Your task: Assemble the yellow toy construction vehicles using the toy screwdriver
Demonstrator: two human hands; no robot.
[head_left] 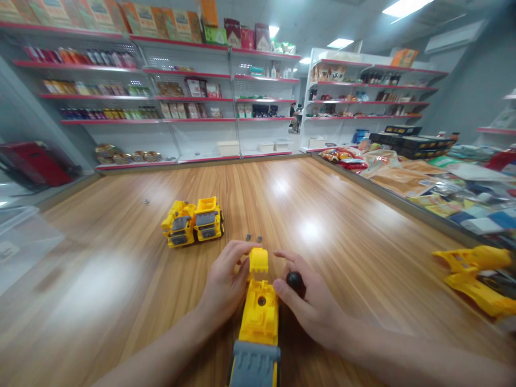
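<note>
A yellow and grey toy construction truck [258, 317] lies on the wooden table [342, 226] right in front of me. My left hand [226, 279] curls around its left side, fingers touching the yellow bucket part [258, 260] at the front. My right hand [310, 301] rests on its right side and grips a small black wheel [294, 279] between thumb and fingers. Two tiny grey screws [253, 237] lie on the table just beyond the truck.
Two more yellow toy trucks [193, 221] stand side by side further back on the left. Yellow toy parts [475, 274] lie at the right edge. Packaged goods [423, 177] cover the right side. Shop shelves [193, 97] line the back wall. Another small screw [145, 201] lies far left.
</note>
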